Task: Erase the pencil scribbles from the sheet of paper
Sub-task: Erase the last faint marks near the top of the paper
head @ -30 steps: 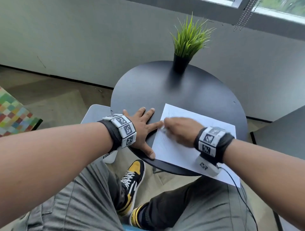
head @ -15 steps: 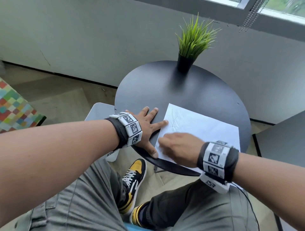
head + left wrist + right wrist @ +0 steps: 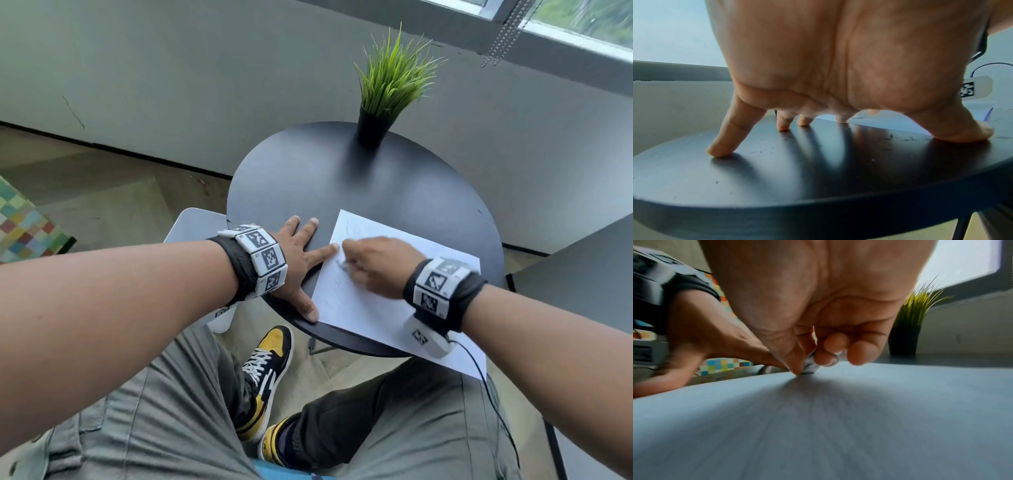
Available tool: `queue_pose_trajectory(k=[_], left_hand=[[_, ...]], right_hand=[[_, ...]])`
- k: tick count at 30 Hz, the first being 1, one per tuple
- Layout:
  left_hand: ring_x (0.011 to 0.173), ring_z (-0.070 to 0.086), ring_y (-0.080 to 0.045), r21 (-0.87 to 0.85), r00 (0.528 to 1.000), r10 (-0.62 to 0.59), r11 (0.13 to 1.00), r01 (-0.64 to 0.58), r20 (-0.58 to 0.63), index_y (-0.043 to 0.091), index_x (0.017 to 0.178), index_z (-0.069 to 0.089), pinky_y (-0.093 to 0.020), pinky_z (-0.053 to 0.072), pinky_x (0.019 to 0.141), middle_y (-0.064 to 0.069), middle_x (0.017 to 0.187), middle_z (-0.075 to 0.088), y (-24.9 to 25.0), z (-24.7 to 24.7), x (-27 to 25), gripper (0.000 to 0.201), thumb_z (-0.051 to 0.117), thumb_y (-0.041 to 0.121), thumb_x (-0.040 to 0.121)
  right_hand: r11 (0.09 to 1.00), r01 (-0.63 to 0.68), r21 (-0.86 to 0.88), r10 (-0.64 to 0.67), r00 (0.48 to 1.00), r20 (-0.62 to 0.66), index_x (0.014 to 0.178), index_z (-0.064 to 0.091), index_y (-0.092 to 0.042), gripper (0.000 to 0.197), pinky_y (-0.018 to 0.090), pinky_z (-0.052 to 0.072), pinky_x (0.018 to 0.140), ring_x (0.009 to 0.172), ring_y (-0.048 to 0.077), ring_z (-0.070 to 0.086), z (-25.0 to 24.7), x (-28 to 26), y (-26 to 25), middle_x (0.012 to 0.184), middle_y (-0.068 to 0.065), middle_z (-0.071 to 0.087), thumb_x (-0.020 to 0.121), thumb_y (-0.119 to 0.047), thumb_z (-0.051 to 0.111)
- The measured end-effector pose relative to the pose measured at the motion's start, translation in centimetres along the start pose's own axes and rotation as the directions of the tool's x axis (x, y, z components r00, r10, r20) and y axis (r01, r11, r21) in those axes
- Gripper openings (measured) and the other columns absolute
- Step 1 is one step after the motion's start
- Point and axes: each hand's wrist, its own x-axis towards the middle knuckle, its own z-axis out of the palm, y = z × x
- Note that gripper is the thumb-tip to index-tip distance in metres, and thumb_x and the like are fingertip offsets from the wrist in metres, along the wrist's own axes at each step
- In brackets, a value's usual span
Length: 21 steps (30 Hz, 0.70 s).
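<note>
A white sheet of paper (image 3: 363, 308) lies on the near right part of a round black table (image 3: 308, 178), its near corner hanging over the edge. Faint pencil scribbles (image 3: 349, 228) show near its far left corner. My right hand (image 3: 373, 263) is blurred over the sheet's left part and pinches a small grey-white eraser (image 3: 810, 364) against the paper (image 3: 838, 426). My left hand (image 3: 301, 260) lies spread on the table (image 3: 797, 170), forefinger and thumb touching the sheet's left edge.
A potted grass plant (image 3: 387, 92) stands at the table's far edge. A white stool (image 3: 195, 226) is under my left wrist, beside the table. A grey surface (image 3: 582, 267) stands to the right. My legs and a yellow-black shoe (image 3: 267, 363) are below. Eraser crumbs dot the table (image 3: 898, 138).
My right hand with the eraser slid back toward me, then forward again to the sheet's far left part. The left hand stayed spread at the sheet's edge.
</note>
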Motion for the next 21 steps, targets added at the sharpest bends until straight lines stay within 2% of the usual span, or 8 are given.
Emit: queue_pose_trajectory(k=[2,4,6,11,15,17,19,21], left_hand=[[0.152,-0.015,-0.036,-0.002,1.0,-0.002,1.0,0.002,0.002,0.051,0.152,-0.017,-0.074,0.023,0.106,-0.004,0.165,-0.026,0.0,0.0,-0.1,0.132,0.059,0.096,0.055],[0.152,-0.016,-0.036,-0.002,1.0,-0.006,1.0,0.006,0.009,0.05,0.153,-0.017,-0.073,0.022,0.107,-0.004,0.165,-0.026,0.0,0.0,-0.1,0.131,0.06,0.095,0.056],[0.152,-0.017,-0.037,0.005,1.0,-0.006,1.0,0.006,0.017,0.049,0.153,-0.018,-0.072,0.022,0.108,-0.005,0.164,-0.027,0.1,-0.1,-0.2,0.131,0.06,0.094,0.058],[0.152,-0.016,-0.037,0.004,1.0,0.002,1.0,-0.002,0.018,0.046,0.154,-0.017,-0.072,0.022,0.109,-0.006,0.165,-0.025,0.2,-0.5,-0.4,0.132,0.061,0.093,0.059],[0.152,-0.016,-0.037,0.017,0.999,-0.008,1.0,0.007,0.031,0.046,0.154,-0.017,-0.071,0.022,0.109,-0.006,0.165,-0.026,0.4,-0.6,-0.5,0.13,0.061,0.092,0.061],[0.152,-0.016,-0.037,0.007,0.999,-0.003,1.0,0.003,0.032,0.046,0.155,-0.016,-0.07,0.022,0.11,-0.007,0.165,-0.026,0.5,-0.7,-0.6,0.13,0.062,0.091,0.061],[0.152,-0.015,-0.038,0.001,1.0,0.001,1.0,-0.001,0.028,0.044,0.156,-0.015,-0.07,0.021,0.111,-0.008,0.165,-0.024,0.5,-0.8,-0.7,0.131,0.063,0.09,0.061],[0.152,-0.014,-0.039,0.007,1.0,-0.003,1.0,0.002,0.027,0.042,0.156,-0.015,-0.069,0.021,0.112,-0.008,0.165,-0.023,0.6,-0.8,-0.8,0.131,0.064,0.089,0.062]], right_hand=[[1.0,-0.019,-0.01,0.019,1.0,-0.021,0.097,0.042,-0.024,0.012,0.038,0.048,0.072,0.092,0.033,0.059,0.0,0.2,0.3,0.096,0.008,0.063,0.097,-0.035,0.04],[0.994,0.106,-0.033,-0.104,0.993,0.056,0.105,0.043,-0.021,0.011,0.039,0.047,0.072,0.091,0.029,0.058,0.8,-1.1,-2.3,0.093,0.004,0.059,0.095,-0.025,0.042],[0.979,0.201,0.004,-0.2,0.97,0.136,0.1,0.041,-0.022,0.007,0.042,0.047,0.07,0.085,0.028,0.056,1.4,-2.6,-4.2,0.084,-0.002,0.049,0.094,-0.024,0.043],[0.999,-0.039,0.011,0.039,0.999,-0.017,0.106,0.04,-0.025,0.008,0.036,0.042,0.068,0.094,0.03,0.059,0.8,-1.0,-0.9,0.098,0.004,0.06,0.1,-0.031,0.037],[0.991,0.131,0.005,-0.13,0.986,0.102,0.098,0.039,-0.024,0.007,0.04,0.047,0.065,0.082,0.03,0.056,2.0,-3.9,-5.5,0.09,0.002,0.055,0.094,-0.028,0.042],[0.999,0.034,0.0,-0.034,0.993,0.109,0.102,0.039,-0.025,0.011,0.037,0.045,0.063,0.086,0.031,0.059,1.7,-3.3,-4.8,0.093,0.001,0.058,0.092,-0.026,0.043],[0.987,-0.159,-0.01,0.159,0.987,0.014,0.104,0.038,-0.026,0.011,0.036,0.043,0.064,0.086,0.033,0.059,1.2,-1.5,-2.1,0.099,0.003,0.063,0.093,-0.025,0.04],[0.982,-0.191,-0.01,0.191,0.981,-0.024,0.101,0.039,-0.025,0.007,0.036,0.044,0.064,0.082,0.033,0.058,1.1,-1.1,-1.8,0.098,0.006,0.065,0.094,-0.026,0.037]])
